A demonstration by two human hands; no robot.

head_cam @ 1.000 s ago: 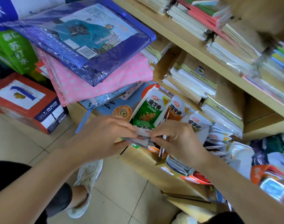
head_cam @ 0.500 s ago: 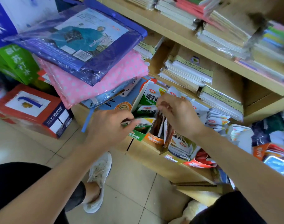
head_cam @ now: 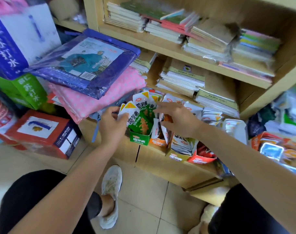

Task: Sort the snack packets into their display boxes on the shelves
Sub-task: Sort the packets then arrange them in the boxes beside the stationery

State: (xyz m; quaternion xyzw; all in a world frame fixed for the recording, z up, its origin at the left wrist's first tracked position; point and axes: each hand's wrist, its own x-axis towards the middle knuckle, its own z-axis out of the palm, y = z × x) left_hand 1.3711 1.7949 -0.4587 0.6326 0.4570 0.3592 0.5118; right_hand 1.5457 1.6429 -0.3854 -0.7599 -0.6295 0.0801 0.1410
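Observation:
Green and white snack packets (head_cam: 140, 115) stand fanned out in a green display box (head_cam: 139, 138) on the low shelf. My left hand (head_cam: 112, 123) grips the left side of that bunch, thumb over a white packet. My right hand (head_cam: 176, 118) rests with fingers spread on the right side of the bunch and over the orange packets (head_cam: 158, 130) in the orange display box (head_cam: 157, 142). Further right stand a box of grey-white packets (head_cam: 182, 144) and a red display box (head_cam: 201, 160).
Pink and purple packaged raincoats (head_cam: 93, 78) are stacked just left of the boxes. Cartons (head_cam: 42, 132) sit on the floor at left. Notebook stacks (head_cam: 182, 78) fill the shelves above. Loose packets (head_cam: 211, 115) lie behind on the shelf. My shoe (head_cam: 111, 186) is below.
The view has pulled back and up. The green packets now stand up in the green box, and my right hand has shifted from the orange packets onto the bunch's right side.

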